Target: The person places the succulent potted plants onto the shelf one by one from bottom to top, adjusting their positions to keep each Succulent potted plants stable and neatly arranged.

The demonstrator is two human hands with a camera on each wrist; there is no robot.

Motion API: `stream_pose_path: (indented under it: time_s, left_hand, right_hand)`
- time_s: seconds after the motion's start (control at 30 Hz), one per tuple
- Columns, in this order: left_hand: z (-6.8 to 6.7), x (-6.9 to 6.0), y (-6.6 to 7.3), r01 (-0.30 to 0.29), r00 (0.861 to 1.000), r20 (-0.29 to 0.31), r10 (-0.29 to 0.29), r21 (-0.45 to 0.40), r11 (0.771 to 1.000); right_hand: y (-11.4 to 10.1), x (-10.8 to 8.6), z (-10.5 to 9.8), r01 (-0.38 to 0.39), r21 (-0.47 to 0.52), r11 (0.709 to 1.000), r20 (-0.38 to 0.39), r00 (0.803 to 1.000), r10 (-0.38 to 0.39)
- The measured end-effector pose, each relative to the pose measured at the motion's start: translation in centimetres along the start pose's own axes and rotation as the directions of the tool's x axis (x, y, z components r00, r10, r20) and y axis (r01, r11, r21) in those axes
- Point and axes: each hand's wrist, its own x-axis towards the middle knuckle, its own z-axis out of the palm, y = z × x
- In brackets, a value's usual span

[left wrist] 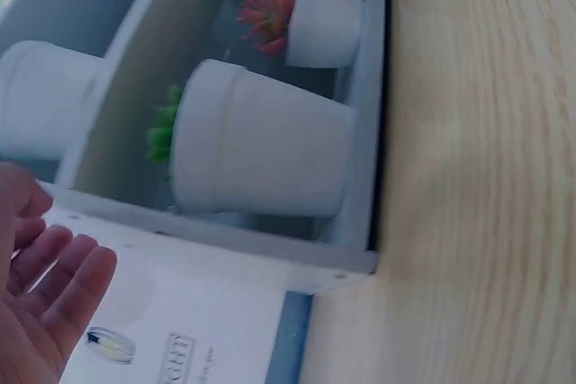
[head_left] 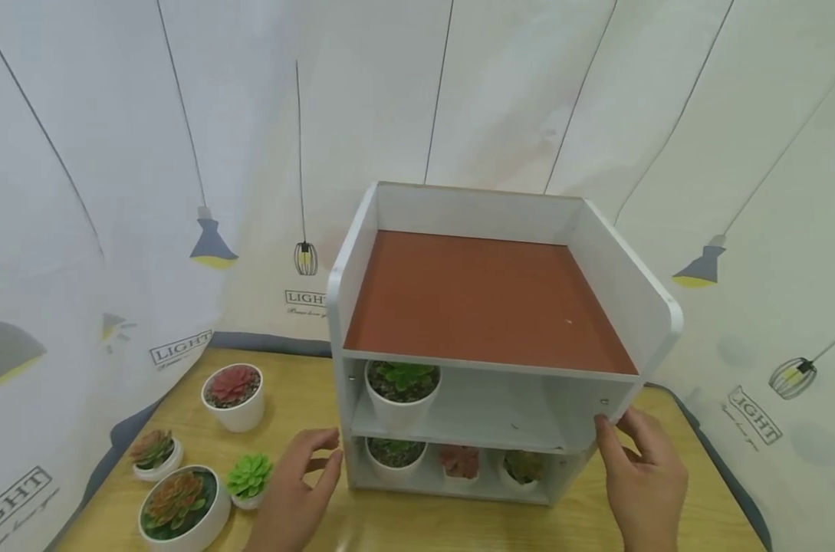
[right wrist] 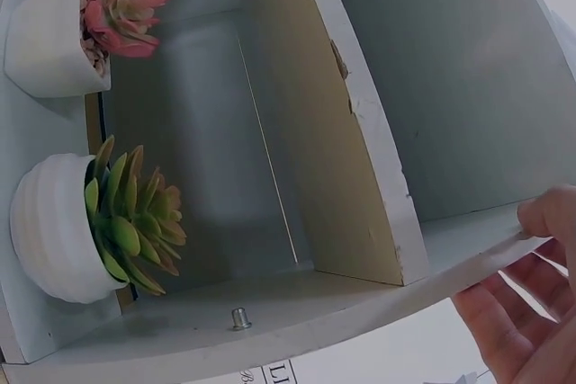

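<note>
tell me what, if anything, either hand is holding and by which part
The right hand grips the shelf by the front edge of its right side panel. The left hand holds nothing.

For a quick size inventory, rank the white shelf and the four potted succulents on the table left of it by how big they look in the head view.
1. White shelf
2. Orange-green succulent in the wide pot
3. Potted red succulent
Unranked, smallest: potted bright green succulent and potted reddish-green succulent; they look too alike.

A bare, slender-fingered left grip (head_left: 298, 488) and a matching bare right grip (head_left: 643, 484)
</note>
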Motion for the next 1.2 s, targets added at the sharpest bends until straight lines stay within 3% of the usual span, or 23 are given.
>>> stream_pose_path:
  time_s: [0.07, 0.13, 0.27, 0.3, 0.47, 0.5, 0.57, 0.67, 0.73, 0.8, 0.87, 0.97, 1.03, 1.2]
  left_hand:
    - [-0.9, -0.4, 0.4, -0.040, 0.996, -0.074, 0.041, 0.020, 0.999]
    - [-1.9, -0.7, 0.7, -0.088, 0.983, -0.158, 0.096, 0.058, 0.994]
    - [-4.1, -1.2, 0.4, -0.206, 0.925, -0.310, 0.220, 0.079, 0.975]
    - [-4.6, -1.3, 0.3, -0.210, 0.912, -0.340, 0.229, 0.092, 0.973]
    - [-7.1, -2.1, -1.4, -0.181, 0.853, -0.469, 0.227, 0.143, 0.973]
    - [-7.6, -2.3, -1.8, -0.162, 0.850, -0.480, 0.219, 0.156, 0.974]
    - [-8.5, -2.5, -2.9, -0.170, 0.818, -0.517, 0.252, 0.201, 0.965]
    - [-9.7, -2.9, -4.2, -0.081, 0.811, -0.541, 0.222, 0.273, 0.959]
    - [-10.4, -3.1, -4.9, -0.002, 0.822, -0.546, 0.161, 0.280, 0.960]
    - [-11.0, -3.2, -5.0, 0.167, 0.850, -0.527, -0.009, 0.253, 0.953]
    - [-11.3, -3.3, -5.4, 0.301, 0.847, -0.508, -0.153, 0.222, 0.927]
    - [-11.7, -3.5, -6.2, 0.485, 0.811, -0.460, -0.363, 0.180, 0.856]
    - [-11.9, -3.5, -7.2, 0.534, 0.796, -0.430, -0.425, 0.170, 0.828]
    - [-12.8, -3.3, -9.9, 0.649, 0.760, -0.216, -0.613, 0.201, 0.733]
  right_hand:
    - [0.0, 0.0, 0.0, 0.008, 0.001, 1.000, 0.003, 1.000, -0.008]
    - [-0.1, 0.0, 0.0, 0.013, 0.005, 1.000, 0.005, 1.000, -0.013]
    - [0.0, 0.1, -0.1, 0.011, 0.005, 1.000, 0.008, 1.000, -0.011]
    - [0.0, 0.2, -0.1, 0.011, 0.001, 1.000, 0.007, 1.000, -0.011]
    - [0.1, 0.3, -0.1, 0.008, -0.001, 1.000, 0.019, 1.000, -0.008]
    - [0.1, 0.3, -0.1, 0.004, 0.000, 1.000, 0.022, 1.000, -0.004]
    - [0.2, 0.3, -0.1, -0.008, -0.003, 1.000, 0.028, 1.000, 0.008]
    - [0.2, 0.2, -0.2, -0.030, -0.005, 1.000, 0.031, 0.999, 0.030]
    - [0.2, 0.2, -0.3, -0.037, -0.012, 0.999, 0.028, 0.999, 0.037]
    - [0.2, 0.1, -0.3, -0.044, -0.014, 0.999, 0.022, 0.999, 0.044]
    - [0.2, 0.1, -0.4, -0.040, -0.006, 0.999, 0.019, 0.999, 0.040]
    - [0.3, 0.1, -0.3, -0.019, 0.013, 1.000, 0.013, 1.000, 0.019]
    - [0.4, 0.0, -0.2, -0.005, 0.027, 1.000, 0.015, 1.000, 0.005]
    - [0.6, 0.0, -0.2, -0.016, 0.013, 1.000, 0.021, 1.000, 0.016]
